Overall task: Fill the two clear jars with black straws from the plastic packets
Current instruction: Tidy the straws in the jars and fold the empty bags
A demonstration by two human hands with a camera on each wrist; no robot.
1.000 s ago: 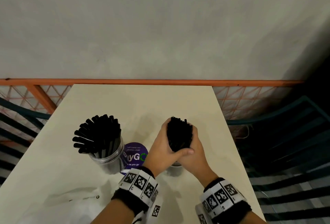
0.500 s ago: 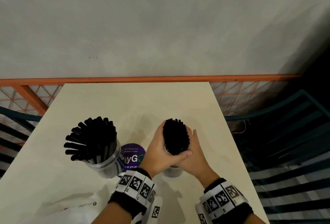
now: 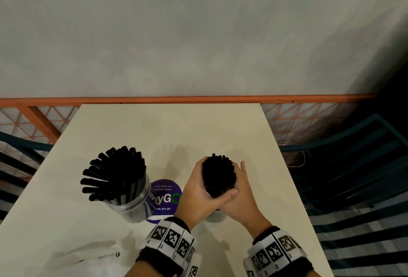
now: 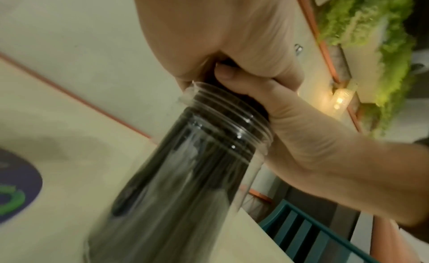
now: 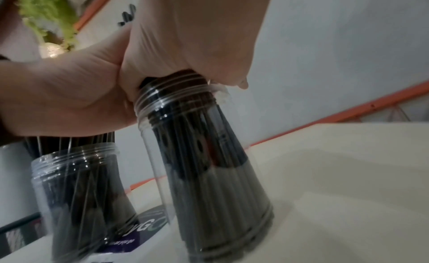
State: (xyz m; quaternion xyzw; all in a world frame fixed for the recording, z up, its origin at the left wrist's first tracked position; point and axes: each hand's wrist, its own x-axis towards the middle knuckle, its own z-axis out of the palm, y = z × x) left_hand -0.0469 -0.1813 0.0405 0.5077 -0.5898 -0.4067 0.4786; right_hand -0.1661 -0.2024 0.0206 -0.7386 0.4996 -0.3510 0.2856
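Note:
Both hands hold one thick bundle of black straws upright. My left hand wraps it from the left with the thumb across the front. My right hand cups it from the right. The bundle's lower part stands inside a clear jar, mostly hidden under the hands in the head view, where only its base shows. In the left wrist view the jar's threaded mouth sits just under the gripping fingers. Further left, a second clear jar holds fanned-out black straws.
A purple round sticker lies on the cream table between the jars. Crumpled clear plastic packets lie at the near left. An orange rail and wall stand behind the table. Teal slatted chairs flank it.
The bundle and both hands have sunk slightly toward the jar. One right finger now sticks up straight beside the straws. The left jar has not moved.

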